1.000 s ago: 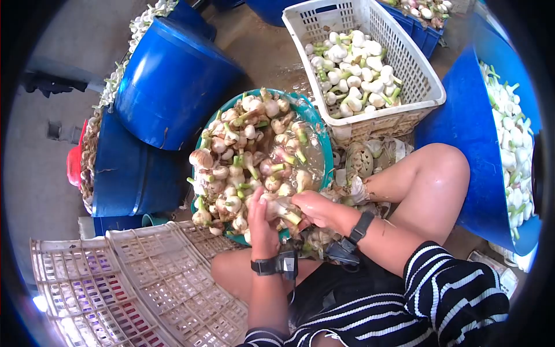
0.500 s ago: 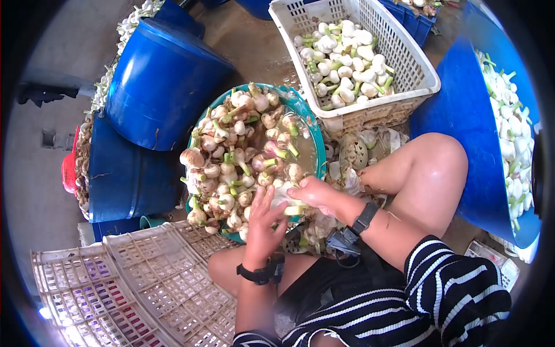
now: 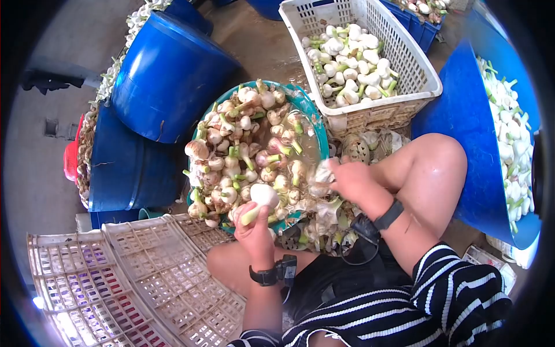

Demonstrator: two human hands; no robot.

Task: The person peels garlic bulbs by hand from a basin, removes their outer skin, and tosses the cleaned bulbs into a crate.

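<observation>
My left hand [image 3: 254, 234] is closed round the green stem of a smooth white garlic bulb [image 3: 264, 196], which it holds up over the near edge of a teal tub [image 3: 317, 118]. My right hand [image 3: 354, 180] is at the tub's right rim, fingers closed on pale, papery garlic skin [image 3: 320, 180]; motion smears its edges. Unpeeled garlic bulbs [image 3: 222, 144] with brownish skins and cut green stems fill much of the tub, with murky water showing at its right side. Loose garlic peelings [image 3: 325, 218] are heaped between the tub and my legs.
A white crate [image 3: 332, 107] of peeled garlic stands beyond the tub. Blue barrels [image 3: 167, 75] are at the left, and a big blue container [image 3: 457, 139] of white bulbs is at the right. A slatted plastic crate [image 3: 139, 272] lies at lower left.
My hands have moved apart: the right went right with the stripped skin, while the left has closed on the stem and lifts the bare bulb. The view has shifted slightly.
</observation>
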